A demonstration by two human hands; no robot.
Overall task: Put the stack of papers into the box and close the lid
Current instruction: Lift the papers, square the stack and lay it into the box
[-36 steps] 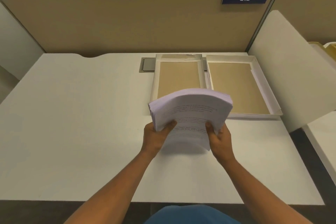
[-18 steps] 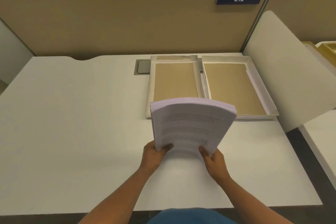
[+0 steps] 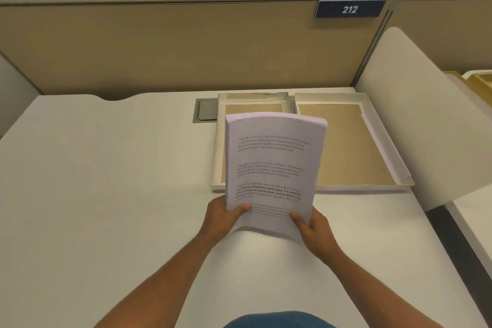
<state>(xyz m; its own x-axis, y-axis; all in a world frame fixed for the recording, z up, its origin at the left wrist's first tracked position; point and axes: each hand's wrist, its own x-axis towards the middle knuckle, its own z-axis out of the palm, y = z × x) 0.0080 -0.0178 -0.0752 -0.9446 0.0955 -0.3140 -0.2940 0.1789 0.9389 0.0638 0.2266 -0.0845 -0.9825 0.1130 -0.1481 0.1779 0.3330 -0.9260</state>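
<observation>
A thick stack of printed papers (image 3: 271, 162) stands nearly upright above the desk, its top edge curved. My left hand (image 3: 223, 214) grips its lower left corner and my right hand (image 3: 312, 228) grips its lower right corner. Behind the stack lie two shallow white trays with brown bottoms, side by side. The left tray (image 3: 217, 160) is partly hidden by the papers; the right tray (image 3: 383, 146) is wider and fully open. I cannot tell which is the box and which the lid.
The white desk (image 3: 106, 194) ends at a tan partition (image 3: 186, 48) bearing a blue "212" sign (image 3: 350, 9). A grey cable hatch (image 3: 206, 113) sits left of the trays. A white side divider (image 3: 426, 114) stands at the right, with yellowish trays (image 3: 476, 81) beyond.
The stack has been raised from a forward lean to nearly upright, and both hands have shifted down to its bottom corners. The trays have not moved.
</observation>
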